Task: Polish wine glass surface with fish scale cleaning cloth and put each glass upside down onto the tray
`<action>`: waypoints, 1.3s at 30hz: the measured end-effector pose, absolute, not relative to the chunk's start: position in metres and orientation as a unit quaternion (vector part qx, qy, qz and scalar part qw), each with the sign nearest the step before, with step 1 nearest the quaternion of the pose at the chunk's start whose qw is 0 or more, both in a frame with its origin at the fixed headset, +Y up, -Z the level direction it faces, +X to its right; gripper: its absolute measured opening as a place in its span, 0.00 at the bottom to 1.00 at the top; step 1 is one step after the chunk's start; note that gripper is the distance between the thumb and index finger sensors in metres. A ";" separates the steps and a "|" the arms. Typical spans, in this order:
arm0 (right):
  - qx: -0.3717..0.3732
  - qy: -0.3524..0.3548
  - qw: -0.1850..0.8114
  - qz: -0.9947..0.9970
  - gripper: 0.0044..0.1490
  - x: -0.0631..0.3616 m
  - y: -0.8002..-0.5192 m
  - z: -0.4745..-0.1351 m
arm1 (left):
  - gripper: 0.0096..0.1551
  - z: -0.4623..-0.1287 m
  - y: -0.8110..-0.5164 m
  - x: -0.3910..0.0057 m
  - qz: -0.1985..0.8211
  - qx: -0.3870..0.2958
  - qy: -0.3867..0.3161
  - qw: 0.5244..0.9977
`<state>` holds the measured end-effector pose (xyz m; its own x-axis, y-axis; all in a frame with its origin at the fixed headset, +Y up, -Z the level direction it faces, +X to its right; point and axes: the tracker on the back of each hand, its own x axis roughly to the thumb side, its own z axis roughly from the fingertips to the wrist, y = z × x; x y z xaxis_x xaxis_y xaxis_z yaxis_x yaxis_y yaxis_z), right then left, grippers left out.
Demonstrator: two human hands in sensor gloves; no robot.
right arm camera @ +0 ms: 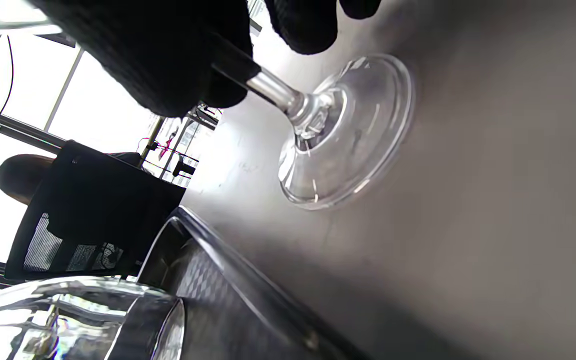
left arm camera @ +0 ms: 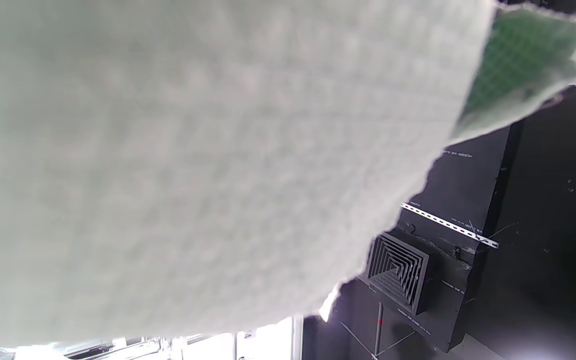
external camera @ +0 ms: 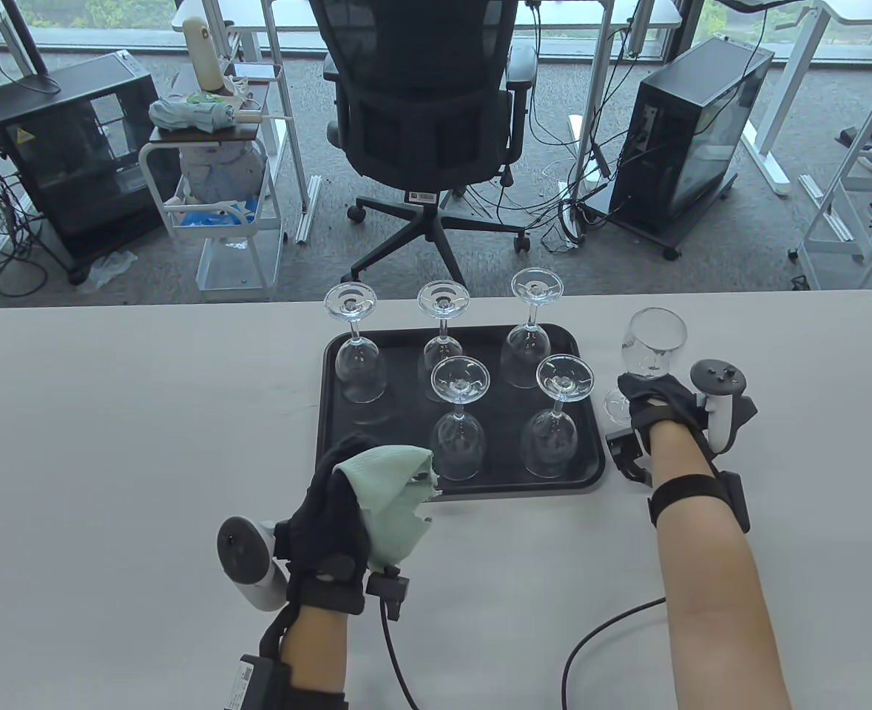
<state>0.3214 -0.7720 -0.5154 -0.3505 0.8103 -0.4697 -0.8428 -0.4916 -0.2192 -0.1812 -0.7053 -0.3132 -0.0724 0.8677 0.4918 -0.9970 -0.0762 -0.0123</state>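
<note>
An upright wine glass stands on the white table just right of the black tray. My right hand grips its stem; in the right wrist view the gloved fingers wrap the stem above the glass foot, which sits on or just above the table. My left hand holds the pale green cloth bunched over its palm, in front of the tray's near left corner. The cloth fills the left wrist view. Several glasses stand upside down on the tray.
The upside-down glasses fill two rows on the tray, leaving a bare patch at its front left. A black cable lies on the table between my arms. An office chair stands beyond the table's far edge.
</note>
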 end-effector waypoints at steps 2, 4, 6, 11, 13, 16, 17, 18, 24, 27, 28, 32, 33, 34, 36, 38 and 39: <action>-0.228 0.013 0.532 0.815 0.26 0.331 -0.770 -0.506 | 0.31 -0.313 -0.705 -0.181 0.710 0.183 -0.179 0.656; -0.205 -0.012 0.555 0.806 0.26 0.338 -0.766 -0.495 | 0.31 -0.314 -0.706 -0.181 0.711 0.183 -0.179 0.655; -0.125 -0.048 0.568 0.812 0.26 0.345 -0.754 -0.477 | 0.31 -0.313 -0.706 -0.180 0.712 0.184 -0.179 0.653; 0.061 -0.141 0.474 0.867 0.27 0.334 -0.715 -0.423 | 0.31 -0.312 -0.706 -0.177 0.717 0.185 -0.181 0.647; 0.109 -0.184 0.385 0.898 0.28 0.320 -0.700 -0.401 | 0.31 -0.311 -0.705 -0.176 0.718 0.188 -0.182 0.645; 0.206 -0.236 0.175 0.933 0.30 0.276 -0.677 -0.354 | 0.31 -0.310 -0.704 -0.174 0.719 0.189 -0.184 0.643; 0.223 -0.241 0.119 0.937 0.30 0.258 -0.673 -0.340 | 0.31 -0.310 -0.704 -0.173 0.719 0.188 -0.186 0.642; 0.227 -0.240 0.076 0.941 0.30 0.241 -0.671 -0.328 | 0.31 -0.309 -0.703 -0.172 0.720 0.187 -0.188 0.642; 0.202 -0.214 0.015 0.956 0.31 0.161 -0.666 -0.292 | 0.31 -0.306 -0.699 -0.165 0.720 0.185 -0.201 0.638; 0.174 -0.247 0.004 0.953 0.31 0.128 -0.657 -0.289 | 0.31 -0.304 -0.696 -0.163 0.712 0.183 -0.209 0.645; 0.165 -0.256 0.015 0.952 0.31 0.120 -0.653 -0.290 | 0.31 -0.305 -0.697 -0.161 0.710 0.180 -0.211 0.648; 0.155 -0.279 0.051 0.946 0.30 0.106 -0.650 -0.290 | 0.32 -0.308 -0.703 -0.154 0.686 0.149 -0.217 0.678; 0.154 -0.281 0.051 0.946 0.30 0.103 -0.651 -0.289 | 0.32 -0.310 -0.706 -0.151 0.684 0.140 -0.215 0.683; 0.157 -0.289 0.051 0.943 0.31 0.102 -0.652 -0.288 | 0.32 -0.311 -0.709 -0.149 0.683 0.132 -0.214 0.686; 0.172 -0.316 0.064 0.931 0.31 0.101 -0.657 -0.284 | 0.33 -0.313 -0.714 -0.142 0.670 0.107 -0.223 0.700; 0.160 -0.325 0.055 0.930 0.33 0.105 -0.661 -0.281 | 0.35 -0.313 -0.716 -0.138 0.659 0.109 -0.218 0.712; 0.163 -0.330 0.058 0.928 0.33 0.107 -0.662 -0.281 | 0.36 -0.314 -0.716 -0.137 0.654 0.110 -0.218 0.716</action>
<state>0.1068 -0.6615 -0.2806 -0.9401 0.0003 0.3409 -0.2153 -0.7758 -0.5931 -0.1372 -0.7160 -0.3140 0.0491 0.8886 0.4561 -0.9846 0.1197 -0.1272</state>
